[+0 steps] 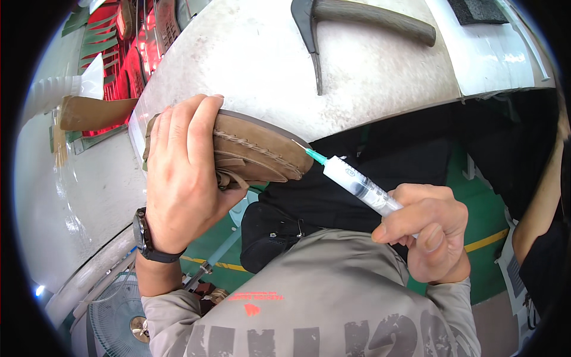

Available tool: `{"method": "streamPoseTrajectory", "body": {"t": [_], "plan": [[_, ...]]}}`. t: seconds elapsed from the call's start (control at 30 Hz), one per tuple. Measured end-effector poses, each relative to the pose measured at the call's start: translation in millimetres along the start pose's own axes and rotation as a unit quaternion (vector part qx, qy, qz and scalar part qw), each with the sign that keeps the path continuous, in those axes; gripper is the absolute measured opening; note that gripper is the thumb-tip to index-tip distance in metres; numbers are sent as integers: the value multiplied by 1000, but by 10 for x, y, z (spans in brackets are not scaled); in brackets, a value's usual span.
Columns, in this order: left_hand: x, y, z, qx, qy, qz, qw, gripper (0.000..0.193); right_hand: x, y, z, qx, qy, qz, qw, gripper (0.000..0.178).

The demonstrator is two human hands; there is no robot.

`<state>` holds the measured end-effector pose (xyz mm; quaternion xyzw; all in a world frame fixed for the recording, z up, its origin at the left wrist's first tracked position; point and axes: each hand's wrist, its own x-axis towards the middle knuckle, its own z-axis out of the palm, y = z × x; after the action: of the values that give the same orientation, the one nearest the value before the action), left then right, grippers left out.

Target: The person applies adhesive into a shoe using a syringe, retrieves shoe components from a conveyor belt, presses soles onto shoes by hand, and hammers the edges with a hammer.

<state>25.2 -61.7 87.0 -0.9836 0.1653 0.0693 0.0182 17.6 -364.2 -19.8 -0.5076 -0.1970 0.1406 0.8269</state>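
Note:
A brown stitched shoe (253, 146) lies on its side near the table's edge, its dark sole edge facing away from me. My left hand (184, 160), with a black watch on the wrist, is wrapped over one end of it. In my right hand (425, 229) is a clear plastic syringe (360, 185) with a green needle hub, gripped around its rear part. The needle's tip reaches the shoe's edge near the toe, along the seam by the sole. The syringe slants from lower right to upper left. Its plunger end is hidden in my fingers.
A hammer (375, 16) with a wooden handle lies on the pale worktable (250, 65). At the left, several shoe parts pass under red light on a conveyor (122, 59), beside a white hose (50, 92). Another person's arm (544, 196) shows at far right. A fan (116, 315) stands lower left.

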Motion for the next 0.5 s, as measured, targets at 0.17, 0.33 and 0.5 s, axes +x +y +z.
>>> {"method": "streamPoseTrajectory", "body": {"t": [0.17, 0.33, 0.5], "plan": [[5, -7, 0, 3, -3, 4, 1000, 116, -26, 16, 3, -7, 2, -8, 1000, 41], [-1, 0, -2, 4, 1, 5, 1000, 116, -38, 3, 8, -12, 6, -13, 1000, 43], [-2, 11, -5, 5, -1, 4, 1000, 116, -77, 26, 26, -1, 15, -16, 1000, 43]]}}
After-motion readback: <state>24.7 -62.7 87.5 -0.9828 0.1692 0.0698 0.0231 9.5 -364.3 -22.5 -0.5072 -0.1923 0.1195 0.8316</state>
